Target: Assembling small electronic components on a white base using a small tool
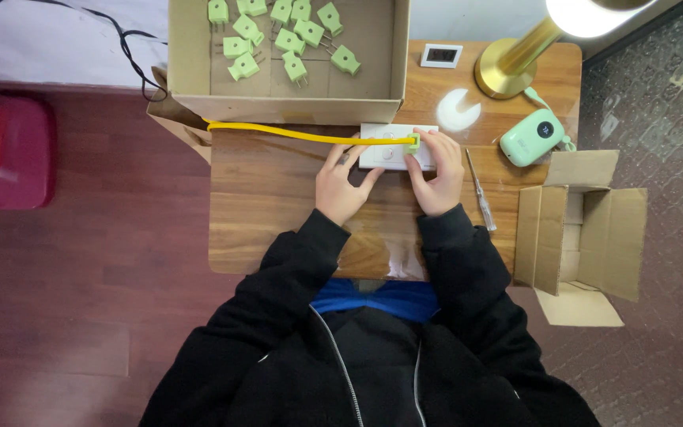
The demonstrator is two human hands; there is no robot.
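Observation:
A white wall socket plate [385,149] lies on the small wooden table [270,205], near its far edge. My left hand [343,183] rests on the plate's left part and steadies it. At the plate's right part, my right hand [439,175] pinches a small green plug [413,143]. A yellow cable [294,134] runs from that plug leftward along the front of a cardboard box. Both sleeves are black.
An open cardboard box [286,99] with several green plugs [294,35] stands behind the plate. A screwdriver [480,190], a green device [533,137], a gold lamp base [507,71] and a small white frame [441,55] lie to the right. An empty open carton [579,229] sits beside the table.

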